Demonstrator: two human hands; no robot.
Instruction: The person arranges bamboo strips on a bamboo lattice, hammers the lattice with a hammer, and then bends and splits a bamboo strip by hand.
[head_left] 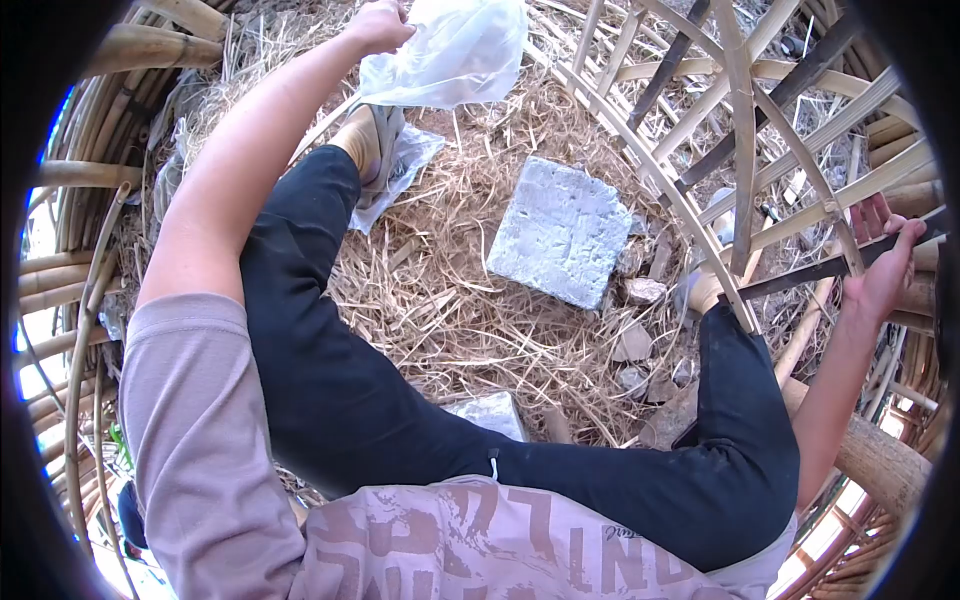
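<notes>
At the top of the head view my left hand [383, 26] is closed at the edge of a thin, translucent plastic bag [450, 55], which hangs over my foot. My right hand [884, 262], far out on the right, has its thumb and fingers round a dark strip at the rim of a woven bamboo lattice [742, 140]. Light and dark strips cross in this open lattice. It leans at the upper right, its lower edge near my knee. Part of my right palm shows behind the strip.
A pale square block [562, 232] lies on straw-like shavings [440, 300] between my legs. Another pale block [490, 414] is partly hidden by my thigh. Broken stones [632, 343] lie nearby. Bamboo poles [150, 48] are stacked on the left, and a thick pole [880, 460] lies at the right.
</notes>
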